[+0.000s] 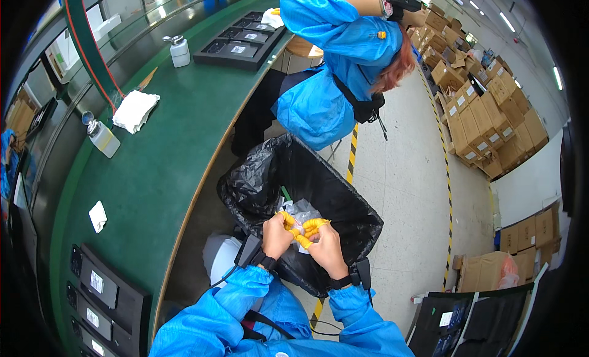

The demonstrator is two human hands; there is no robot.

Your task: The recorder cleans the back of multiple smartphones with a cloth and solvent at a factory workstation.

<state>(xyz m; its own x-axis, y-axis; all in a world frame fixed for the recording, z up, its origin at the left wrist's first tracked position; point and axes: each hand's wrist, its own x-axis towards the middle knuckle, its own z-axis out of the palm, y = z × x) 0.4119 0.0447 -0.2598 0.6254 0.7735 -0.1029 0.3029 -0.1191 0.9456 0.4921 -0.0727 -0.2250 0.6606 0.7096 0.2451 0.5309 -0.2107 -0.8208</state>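
My left hand (277,236) and my right hand (327,249) are held close together over a bin lined with a black plastic bag (343,213). Ribbed yellow finger cots (303,240) cover several fingertips. Both hands have their fingers bent and pinched inward, almost meeting. Whatever lies between the fingertips is too small or hidden to make out. Below them, crumpled clear plastic (300,209) and a green strip (286,193) show inside the bin. A dark strapped device sits on each of my wrists.
Left of the bin runs a green workbench (165,142), with black trays (132,308), white cloths (136,111), and pump bottles (102,136). A co-worker in blue (319,111) sits just beyond the bin. Cardboard boxes (491,124) are stacked at the far right.
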